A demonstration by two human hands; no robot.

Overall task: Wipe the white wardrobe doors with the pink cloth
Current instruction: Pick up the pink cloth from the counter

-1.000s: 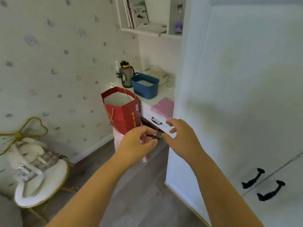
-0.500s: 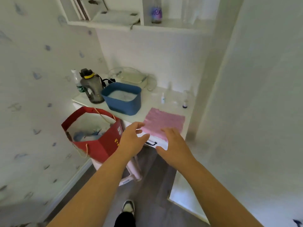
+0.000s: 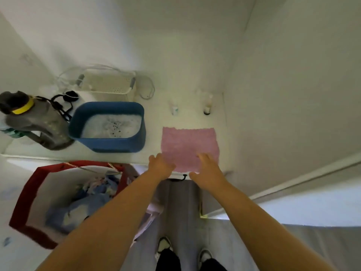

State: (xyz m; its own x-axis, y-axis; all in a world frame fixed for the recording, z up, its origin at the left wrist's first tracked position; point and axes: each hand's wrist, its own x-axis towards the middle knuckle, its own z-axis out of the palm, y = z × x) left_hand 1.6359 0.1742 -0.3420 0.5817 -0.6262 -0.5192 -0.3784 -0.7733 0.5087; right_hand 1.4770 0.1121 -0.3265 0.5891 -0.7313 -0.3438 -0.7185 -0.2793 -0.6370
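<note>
Open hands (image 3: 185, 169) seemingly touch flat, nubby pink cloth (image 3: 189, 145).

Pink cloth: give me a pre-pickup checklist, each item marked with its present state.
1. The pink cloth lies flat and spread on the white desk: ok.
2. Nothing rests on the cloth except the fingertips at its near edge: ok.
3. Left hand at the near left corner, fingers open, no grasp yet: ok.
4. Right hand at the near right part, fingers spread, no grasp yet: ok.
5. The blue tub of foamy water stands to the left, apart from the cloth: ok.
6. Whether the cloth is wet or dry: cannot tell.
</note>
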